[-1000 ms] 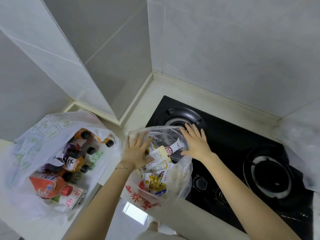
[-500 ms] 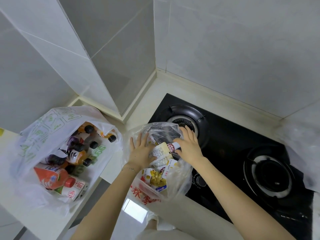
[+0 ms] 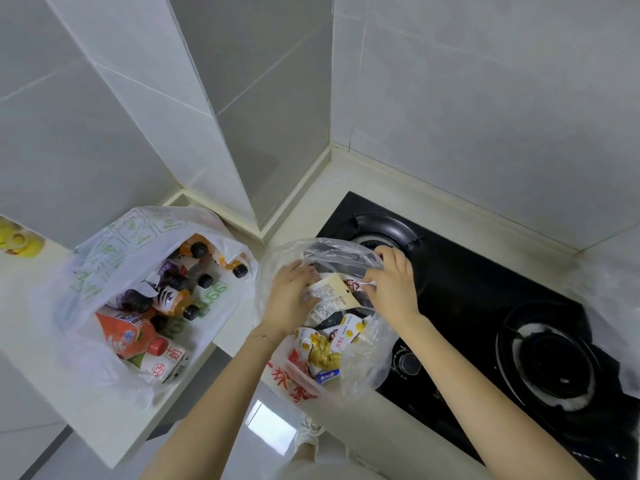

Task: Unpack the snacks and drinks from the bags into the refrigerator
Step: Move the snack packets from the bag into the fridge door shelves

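A clear snack bag (image 3: 349, 372) with red print sits at the counter's front edge, half over the hob, full of several snack packets. My left hand (image 3: 289, 299) is inside its mouth, fingers curled on a cream snack packet (image 3: 330, 294). My right hand (image 3: 393, 285) reaches in from the right and pinches a packet with a red-and-white label (image 3: 356, 284). To the left, a white drinks bag (image 3: 114, 261) with green print lies open on a lower white surface, holding several dark-capped bottles (image 3: 173, 299) and a red-capped orange bottle (image 3: 128, 336).
A black gas hob (image 3: 485, 306) with two burners fills the right side of the counter. Another thin plastic bag (image 3: 609, 292) hangs at the far right. Tiled walls meet in a corner behind. A yellow object (image 3: 17, 240) sits at the far left. Floor shows between the counters.
Both hands have gone from resting flat on the snack bag to reaching into its mouth and closing on packets. The view has shifted slightly.
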{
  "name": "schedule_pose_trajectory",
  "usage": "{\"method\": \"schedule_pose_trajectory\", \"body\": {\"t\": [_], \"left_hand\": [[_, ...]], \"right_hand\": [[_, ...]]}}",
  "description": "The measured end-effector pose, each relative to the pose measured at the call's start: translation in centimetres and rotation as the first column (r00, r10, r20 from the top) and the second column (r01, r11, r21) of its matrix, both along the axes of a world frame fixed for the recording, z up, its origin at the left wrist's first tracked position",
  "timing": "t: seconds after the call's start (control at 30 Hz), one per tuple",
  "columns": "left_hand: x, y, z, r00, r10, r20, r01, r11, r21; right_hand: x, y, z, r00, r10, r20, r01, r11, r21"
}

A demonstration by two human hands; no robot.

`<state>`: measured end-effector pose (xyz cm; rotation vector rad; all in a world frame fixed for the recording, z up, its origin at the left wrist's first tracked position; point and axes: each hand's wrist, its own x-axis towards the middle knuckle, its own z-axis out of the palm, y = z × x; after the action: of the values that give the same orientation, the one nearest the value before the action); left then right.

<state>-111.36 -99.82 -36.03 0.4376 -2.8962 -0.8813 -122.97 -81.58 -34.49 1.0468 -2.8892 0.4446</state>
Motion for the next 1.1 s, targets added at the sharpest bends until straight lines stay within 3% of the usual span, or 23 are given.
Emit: {"method": "schedule_pose_trajectory", "body": {"t": [0.23, 0.33, 0.47, 0.73, 0.93, 1.1], "left_hand": [[0.8, 0.0, 3.7, 0.972, 0.071, -0.223, -0.039, 0.988, 0.147], [1.2, 0.3, 6.2, 0.944, 0.172, -0.282, -0.08, 0.948, 0.309], [1.1, -0.1, 8.6, 0.959, 0.192, -0.207, -0.055, 0.848, 0.527], [1.0, -0.6, 8.5, 0.922, 0.34, -0.184, -0.116, 0.698, 0.706], [0.4, -0.2, 9.3, 0.885, 0.434, -0.17, -0.119, 0.562, 0.819], [0.1, -0.3, 9.6, 0.864, 0.486, -0.133, -0.098, 0.421, 0.902]], "right_hand": [[1.2, -1.3, 1.4, 0.983, -0.165, 0.081, 0.181, 0.94, -0.288], [0.7, -1.6, 2.7, 0.949, -0.159, 0.273, 0.252, 0.903, -0.349], [0.0, -1.4, 5.2, 0.876, -0.094, 0.473, 0.33, 0.833, -0.445], [1.3, -0.1, 7.7, 0.906, -0.087, 0.415, 0.322, 0.778, -0.54], [1.9, -1.0, 7.7, 0.695, -0.004, 0.719, 0.47, 0.759, -0.451], [3.0, -2.2, 8.0, 0.502, 0.146, 0.852, 0.594, 0.658, -0.463]]}}
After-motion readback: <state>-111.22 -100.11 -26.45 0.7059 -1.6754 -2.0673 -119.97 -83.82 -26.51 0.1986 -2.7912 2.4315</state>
